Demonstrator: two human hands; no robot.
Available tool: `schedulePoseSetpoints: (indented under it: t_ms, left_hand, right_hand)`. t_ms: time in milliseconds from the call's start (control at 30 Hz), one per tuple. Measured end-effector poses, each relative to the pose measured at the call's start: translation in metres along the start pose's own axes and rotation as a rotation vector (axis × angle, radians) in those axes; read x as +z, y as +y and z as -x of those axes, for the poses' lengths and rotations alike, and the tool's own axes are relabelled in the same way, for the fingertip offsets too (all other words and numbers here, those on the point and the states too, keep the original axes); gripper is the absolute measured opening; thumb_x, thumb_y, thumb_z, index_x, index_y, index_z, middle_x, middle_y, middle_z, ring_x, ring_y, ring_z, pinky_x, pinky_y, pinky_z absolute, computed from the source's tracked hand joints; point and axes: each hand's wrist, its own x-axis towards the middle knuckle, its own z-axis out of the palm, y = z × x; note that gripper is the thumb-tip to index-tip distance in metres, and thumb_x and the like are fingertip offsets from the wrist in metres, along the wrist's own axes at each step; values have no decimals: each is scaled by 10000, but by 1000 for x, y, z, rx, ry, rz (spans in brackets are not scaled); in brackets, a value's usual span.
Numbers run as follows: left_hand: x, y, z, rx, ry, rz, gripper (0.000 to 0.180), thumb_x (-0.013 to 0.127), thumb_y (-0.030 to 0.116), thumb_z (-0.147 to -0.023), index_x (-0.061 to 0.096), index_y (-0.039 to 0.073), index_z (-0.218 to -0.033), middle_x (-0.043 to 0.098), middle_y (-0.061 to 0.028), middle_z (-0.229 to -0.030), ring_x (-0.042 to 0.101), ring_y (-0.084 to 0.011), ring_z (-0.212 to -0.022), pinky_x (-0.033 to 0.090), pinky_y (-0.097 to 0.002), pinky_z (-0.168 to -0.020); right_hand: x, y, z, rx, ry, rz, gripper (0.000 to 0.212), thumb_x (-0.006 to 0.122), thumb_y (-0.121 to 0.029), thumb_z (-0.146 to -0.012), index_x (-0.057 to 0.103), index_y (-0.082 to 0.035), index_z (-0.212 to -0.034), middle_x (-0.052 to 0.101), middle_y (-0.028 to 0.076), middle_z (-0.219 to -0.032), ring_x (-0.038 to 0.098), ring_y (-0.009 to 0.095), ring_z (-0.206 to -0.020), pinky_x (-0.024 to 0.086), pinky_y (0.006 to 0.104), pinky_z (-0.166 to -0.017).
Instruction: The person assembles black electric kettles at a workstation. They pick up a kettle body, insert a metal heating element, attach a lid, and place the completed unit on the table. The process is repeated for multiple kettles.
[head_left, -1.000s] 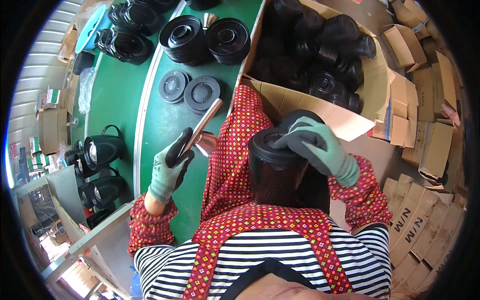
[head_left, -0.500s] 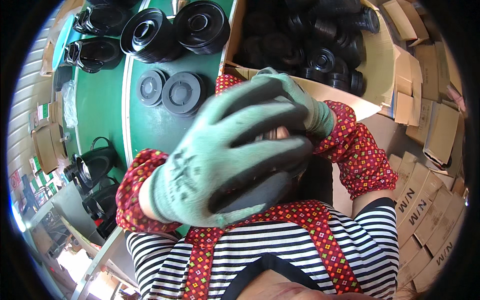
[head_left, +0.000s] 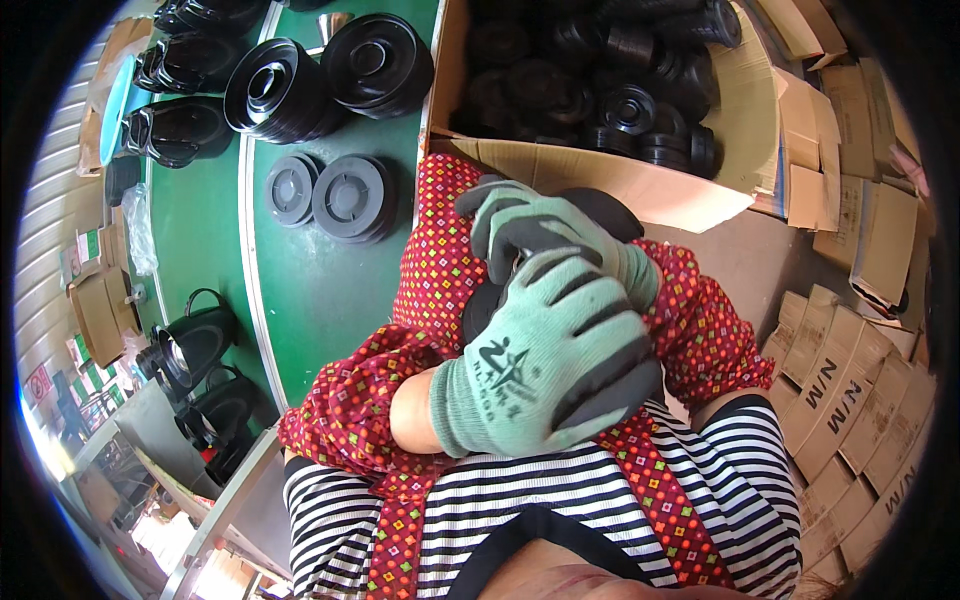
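Observation:
Both hands wear pale green knit gloves with dark grey palms, and they are close together in front of my apron. My left hand (head_left: 545, 360) is nearer my body, its back up and its fingers curled downward to the right. Just beyond it, my right hand (head_left: 565, 238) has bent fingers pointing left. A small dark thing shows between the gloves, mostly hidden, so its kind cannot be made out. Dark rounded shapes (head_left: 603, 212) show beside the right glove and left of the left glove; I cannot tell whether they are parts or clothing.
On the green table (head_left: 300, 270) are flat grey discs (head_left: 352, 197), stacked black round parts (head_left: 375, 65) and glossy black jug-like housings (head_left: 185, 130). An open carton (head_left: 640, 190) of black parts stands beyond my hands. Flattened cartons (head_left: 850, 400) lie at right.
My left hand has come down and to the right, lower and closer to my body. The right hand has turned, its fingers now bent leftward. The view has shifted slightly.

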Motion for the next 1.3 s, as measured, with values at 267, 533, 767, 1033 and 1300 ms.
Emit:
schedulePoseSetpoints:
  t_ms: [267, 533, 767, 1033, 1300]
  left_hand:
    - [-31, -66, 52, 153, 240, 960, 742, 385, 606, -1088, 683, 89, -645, 657, -86, -668, 671, -319, -767, 495, -526, -918]
    - [-95, 7, 11, -262, -106, -75, 679, 660, 352, -988, 506, -74, -1493, 572, -307, -1429, 648, -461, -1204, 497, -502, -1076]
    - [-87, -44, 13, -568, -326, -198, 420, 681, 166, -867, 692, 0, -1253, 731, -231, -966, 723, -430, -898, 579, -459, -809]
    - [-75, -126, 10, -105, -254, -136, 402, 749, 360, -842, 728, 58, -1107, 727, -164, -891, 716, -399, -815, 569, -449, -741]
    - [-60, -138, 18, -8, -33, -217, 433, 738, 387, -790, 719, 38, -1047, 696, -202, -876, 679, -438, -816, 539, -452, -715]
  right_hand:
    - [-23, -92, 14, 327, -116, 820, 498, 817, -259, -825, 658, -18, -1231, 662, 176, -1227, 642, 404, -1125, 483, 525, -1023]
    - [-37, -94, -13, 486, -342, 701, 584, 859, -498, -750, 675, -84, -1118, 678, 112, -926, 683, 333, -867, 531, 460, -796]
    - [-10, -116, -16, 563, -306, 1032, 667, 778, -535, -849, 656, -108, -1347, 649, 125, -936, 668, 293, -849, 515, 443, -762]
    - [6, -150, -26, 673, -414, 1289, 665, 760, -298, -893, 589, -69, -1493, 591, 98, -975, 642, 260, -788, 507, 403, -694]
    - [10, -150, -31, 711, -316, 1238, 637, 698, -276, -931, 565, -71, -1519, 645, 119, -1010, 648, 294, -883, 509, 430, -774]
